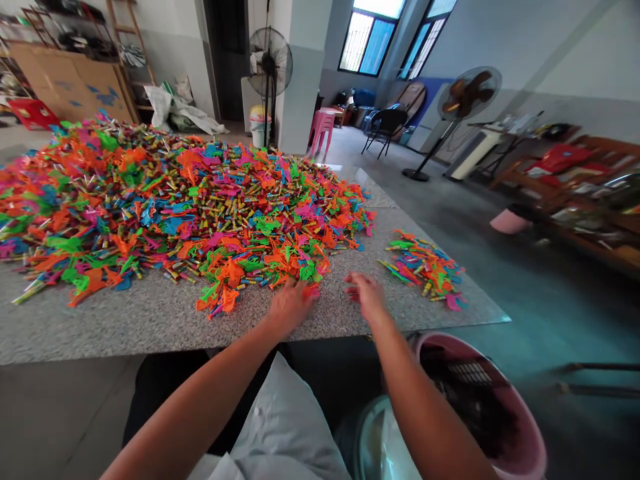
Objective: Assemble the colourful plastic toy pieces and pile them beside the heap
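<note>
A big heap of small bright plastic pieces point(215, 193) in orange, green, pink and blue, mixed with short striped tubes, covers much of the speckled stone tabletop point(165, 323). My left hand point(290, 308) is at the near edge of this heap, beside a pink piece point(313, 291). Its fingertips are blurred and partly hidden among the pieces, so its grip does not show. To the right, my right hand point(367, 295) hovers over or rests on bare stone, fingers apart and holding nothing. A smaller pile of the same pieces point(427, 267) lies farther right, near the table's edge.
Below the table's right edge stands a pink basket point(530, 433) with dark contents, next to a pale rounded container point(375, 433). Two standing fans point(270, 63), point(470, 93) are behind the table. A pink stool point(324, 123) and a dark chair point(387, 127) stand farther back.
</note>
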Demonstrator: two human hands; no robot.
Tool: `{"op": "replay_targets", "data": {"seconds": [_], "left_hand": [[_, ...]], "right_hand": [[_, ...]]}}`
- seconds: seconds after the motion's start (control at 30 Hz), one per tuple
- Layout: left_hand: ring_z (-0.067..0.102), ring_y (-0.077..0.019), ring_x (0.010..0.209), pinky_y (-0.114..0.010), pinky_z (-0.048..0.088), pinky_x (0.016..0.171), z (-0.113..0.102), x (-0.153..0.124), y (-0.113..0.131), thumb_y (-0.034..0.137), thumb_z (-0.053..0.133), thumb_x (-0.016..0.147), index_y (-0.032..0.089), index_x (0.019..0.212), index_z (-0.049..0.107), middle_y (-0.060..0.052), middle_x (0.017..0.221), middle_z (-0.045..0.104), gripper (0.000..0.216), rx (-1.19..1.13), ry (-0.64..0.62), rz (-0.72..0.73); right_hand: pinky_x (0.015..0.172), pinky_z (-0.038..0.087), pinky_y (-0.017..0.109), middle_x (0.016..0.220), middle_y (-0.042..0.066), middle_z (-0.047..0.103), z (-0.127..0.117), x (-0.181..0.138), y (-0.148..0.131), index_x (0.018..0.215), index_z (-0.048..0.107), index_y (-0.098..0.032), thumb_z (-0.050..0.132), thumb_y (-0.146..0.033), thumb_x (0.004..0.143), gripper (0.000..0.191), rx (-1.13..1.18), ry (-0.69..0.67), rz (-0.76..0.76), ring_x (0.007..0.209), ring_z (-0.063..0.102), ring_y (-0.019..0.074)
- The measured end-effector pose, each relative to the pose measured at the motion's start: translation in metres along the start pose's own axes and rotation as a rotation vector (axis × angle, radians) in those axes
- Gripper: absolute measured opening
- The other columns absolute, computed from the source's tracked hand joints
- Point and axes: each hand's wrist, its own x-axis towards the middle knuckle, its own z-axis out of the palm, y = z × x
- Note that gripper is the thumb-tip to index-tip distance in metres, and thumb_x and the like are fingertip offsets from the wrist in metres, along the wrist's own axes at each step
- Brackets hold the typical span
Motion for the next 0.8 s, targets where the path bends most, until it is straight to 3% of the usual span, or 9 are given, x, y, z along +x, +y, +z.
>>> {"op": "replay_targets", "data": {"seconds": [0.07, 0.13, 0.23, 0.33, 0.47, 0.53, 0.63, 0.7, 0.8], "left_hand": [[0.062, -0.0317, 0.121, -0.042, 0.052, 0.099, 0.003, -0.001, 0.009, 0.045, 0.065, 0.096, 0.028, 0.139, 0.066, -0.015, 0.135, 0.059, 0.046, 0.107, -0.041, 0.017], [0.058, -0.0319, 0.125, -0.041, 0.052, 0.098, 0.002, -0.004, 0.008, 0.041, 0.063, 0.097, 0.027, 0.132, 0.069, -0.014, 0.136, 0.057, 0.038, 0.18, -0.056, 0.052], [0.057, -0.0295, 0.127, -0.038, 0.053, 0.094, -0.007, -0.014, -0.009, 0.037, 0.056, 0.101, 0.025, 0.12, 0.071, -0.013, 0.134, 0.058, 0.027, 0.245, -0.022, 0.071], [0.06, -0.0288, 0.121, -0.039, 0.054, 0.091, -0.02, -0.029, -0.037, 0.034, 0.057, 0.098, 0.023, 0.12, 0.067, -0.013, 0.133, 0.061, 0.027, 0.284, 0.021, 0.052], [0.065, -0.0276, 0.115, -0.04, 0.052, 0.097, -0.035, -0.05, -0.076, 0.024, 0.054, 0.095, 0.022, 0.112, 0.066, -0.012, 0.12, 0.068, 0.021, 0.26, 0.128, 0.048], [0.069, -0.0273, 0.105, -0.039, 0.053, 0.091, -0.042, -0.057, -0.09, 0.025, 0.055, 0.093, 0.021, 0.105, 0.064, -0.01, 0.107, 0.071, 0.016, 0.197, 0.165, -0.011], [0.069, -0.0242, 0.085, -0.035, 0.053, 0.077, -0.053, -0.063, -0.099, 0.031, 0.06, 0.087, 0.022, 0.097, 0.061, -0.006, 0.089, 0.071, 0.013, -0.049, 0.236, -0.184], [0.066, -0.02, 0.072, -0.031, 0.051, 0.066, -0.061, -0.064, -0.097, 0.038, 0.062, 0.084, 0.022, 0.092, 0.058, -0.003, 0.082, 0.07, 0.018, -0.386, 0.238, -0.292], [0.058, -0.0134, 0.058, -0.025, 0.044, 0.053, -0.075, -0.066, -0.091, 0.048, 0.067, 0.079, 0.019, 0.085, 0.059, -0.003, 0.079, 0.07, 0.03, -0.957, 0.095, -0.372]], "right_hand": [[0.057, 0.055, 0.027, 0.112, 0.01, 0.077, 0.021, 0.004, 0.005, 0.116, 0.071, -0.019, 0.066, -0.039, 0.092, 0.032, -0.329, -0.075, -0.098, 0.071, 0.072, 0.0178], [0.078, 0.059, 0.032, 0.126, 0.013, 0.073, 0.041, 0.009, 0.007, 0.13, 0.068, -0.019, 0.062, -0.031, 0.095, 0.038, -0.648, -0.073, -0.246, 0.094, 0.075, 0.0224], [0.096, 0.053, 0.035, 0.137, 0.016, 0.067, 0.064, 0.012, 0.006, 0.14, 0.065, -0.021, 0.059, -0.029, 0.1, 0.041, -0.99, -0.049, -0.372, 0.113, 0.071, 0.0265], [0.095, 0.052, 0.033, 0.132, 0.015, 0.069, 0.081, 0.001, 0.008, 0.133, 0.069, -0.021, 0.056, -0.034, 0.104, 0.035, -1.094, -0.129, -0.446, 0.109, 0.072, 0.0259], [0.096, 0.05, 0.026, 0.124, 0.007, 0.074, 0.093, -0.007, 0.01, 0.127, 0.074, -0.027, 0.058, -0.036, 0.104, 0.029, -1.062, -0.329, -0.581, 0.11, 0.07, 0.0209], [0.096, 0.05, 0.024, 0.12, 0.004, 0.076, 0.09, 0.005, 0.004, 0.124, 0.075, -0.029, 0.056, -0.034, 0.104, 0.028, -1.099, -0.306, -0.544, 0.111, 0.07, 0.019], [0.098, 0.05, 0.03, 0.131, 0.013, 0.071, 0.076, 0.038, -0.012, 0.131, 0.071, -0.021, 0.045, -0.025, 0.106, 0.036, -1.173, -0.128, -0.456, 0.115, 0.068, 0.023], [0.099, 0.05, 0.036, 0.142, 0.02, 0.062, 0.067, 0.059, -0.02, 0.139, 0.065, -0.015, 0.044, -0.021, 0.104, 0.041, -1.201, -0.059, -0.425, 0.118, 0.067, 0.0273], [0.097, 0.051, 0.039, 0.147, 0.022, 0.057, 0.059, 0.08, -0.022, 0.141, 0.063, -0.014, 0.049, -0.018, 0.1, 0.043, -1.234, -0.058, -0.418, 0.118, 0.066, 0.03]]}}
